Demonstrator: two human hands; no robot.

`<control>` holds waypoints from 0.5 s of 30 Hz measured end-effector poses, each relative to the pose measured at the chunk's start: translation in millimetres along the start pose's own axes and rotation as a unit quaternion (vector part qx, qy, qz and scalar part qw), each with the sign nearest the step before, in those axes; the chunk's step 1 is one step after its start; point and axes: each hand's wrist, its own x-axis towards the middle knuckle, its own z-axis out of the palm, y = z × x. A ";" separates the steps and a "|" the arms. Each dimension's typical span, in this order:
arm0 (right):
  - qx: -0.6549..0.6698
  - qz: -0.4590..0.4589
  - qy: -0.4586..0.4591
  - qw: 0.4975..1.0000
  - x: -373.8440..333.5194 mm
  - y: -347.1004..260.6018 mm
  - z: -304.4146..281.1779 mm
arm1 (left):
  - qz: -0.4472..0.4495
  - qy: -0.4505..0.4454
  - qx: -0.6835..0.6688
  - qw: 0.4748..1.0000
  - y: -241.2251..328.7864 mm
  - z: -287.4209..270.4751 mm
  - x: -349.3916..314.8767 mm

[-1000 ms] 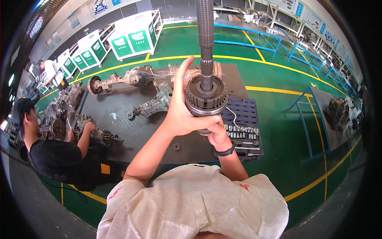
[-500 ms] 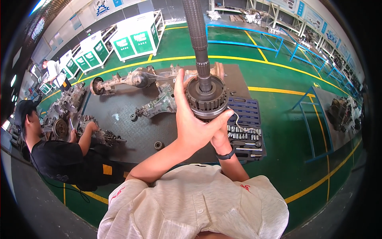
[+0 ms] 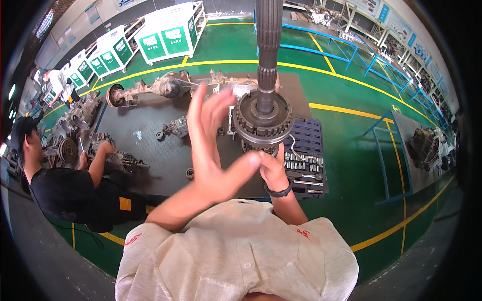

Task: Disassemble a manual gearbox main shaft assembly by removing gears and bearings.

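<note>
A splined steel gear shaft (image 3: 269, 40) stands upright in front of me, with a toothed gear hub (image 3: 262, 131) around its lower part. Beneath the hub, my right hand (image 3: 273, 169) is closed on the shaft assembly; most of its fingers are hidden behind the metal. A dark band circles that wrist. My left hand (image 3: 208, 155) is apart from the gear, just to its left, fingers stretched and slightly blurred, with nothing in it. Its thumb tip comes close to the right hand.
A metal-topped workbench (image 3: 150, 155) carries a vehicle axle (image 3: 170, 86), a metal housing (image 3: 176, 126) and small ring parts. A blue socket set case (image 3: 307, 135) lies at right. A co-worker (image 3: 65, 185) handles gearbox parts at left. Another bench (image 3: 401, 160) stands far right.
My left hand has let go of the gear hub and moved left, its fingers spreading. The gear shaft has shifted a little right, still in my right hand.
</note>
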 end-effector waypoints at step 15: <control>-0.019 0.018 -0.010 1.000 -13.6 -9.5 1.7 | -0.037 -0.299 -0.024 0.953 1.5 -4.6 64.7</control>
